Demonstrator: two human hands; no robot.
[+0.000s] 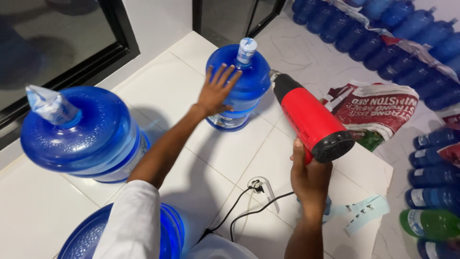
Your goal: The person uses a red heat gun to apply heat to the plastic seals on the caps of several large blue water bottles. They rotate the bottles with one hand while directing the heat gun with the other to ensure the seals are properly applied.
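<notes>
My left hand [216, 91] lies flat, fingers spread, on the shoulder of a big blue water jug [249, 79] standing upright on the white tiled counter [225, 153]. The jug's cap [247, 49] wears a pale shrink sleeve. My right hand [310, 180] grips the handle of a red and black heat gun [309, 117], whose metal nozzle points at the jug's neck from the right, a short gap away.
A second blue jug [84, 136] with a loose plastic sleeve on its cap stands at left; a third [124, 235] sits at the bottom edge. Black cord and wall plug [256, 187] cross the counter. Light-blue sleeves [366, 213], a printed sack [378, 108], and several jugs line the right.
</notes>
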